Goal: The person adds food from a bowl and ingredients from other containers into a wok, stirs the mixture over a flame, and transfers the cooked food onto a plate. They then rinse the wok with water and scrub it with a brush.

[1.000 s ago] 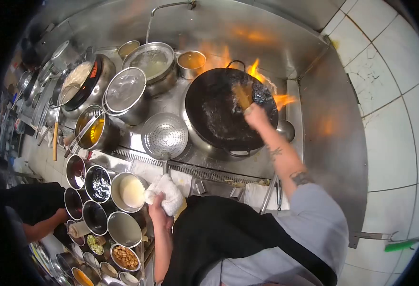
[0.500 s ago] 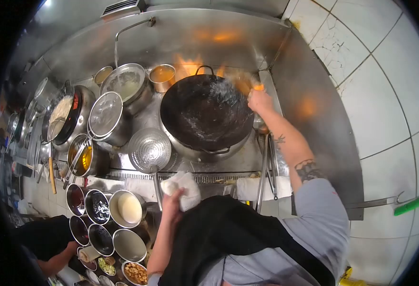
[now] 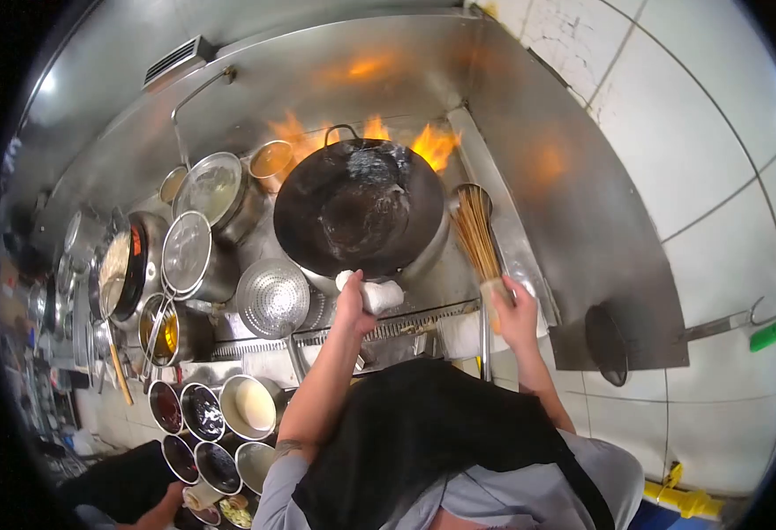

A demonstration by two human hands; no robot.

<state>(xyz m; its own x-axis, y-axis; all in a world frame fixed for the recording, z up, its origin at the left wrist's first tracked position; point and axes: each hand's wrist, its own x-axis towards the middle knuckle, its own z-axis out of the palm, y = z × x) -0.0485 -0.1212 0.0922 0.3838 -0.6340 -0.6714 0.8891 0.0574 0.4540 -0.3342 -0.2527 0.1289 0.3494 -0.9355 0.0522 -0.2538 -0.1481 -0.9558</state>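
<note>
A black wok (image 3: 357, 208) sits tilted on the burner with flames (image 3: 428, 143) rising behind it. My left hand (image 3: 350, 305) is closed around a white cloth (image 3: 377, 294) at the wok's near handle. A bamboo wok brush (image 3: 479, 234) is held by its base in my right hand (image 3: 517, 311), its bristles pointing away over the stove's right edge beside the wok.
Left of the wok stand a perforated ladle (image 3: 272, 297), lidded steel pots (image 3: 187, 254) and an oil pot (image 3: 160, 329). Several sauce bowls (image 3: 203, 412) line the lower left. Another person's hand (image 3: 169, 502) reaches in there. A steel splash wall (image 3: 573, 221) closes the right.
My right hand pulled the brush out of the wok and back to the stove's front right. My left hand rose with the cloth from the counter to the wok's near handle.
</note>
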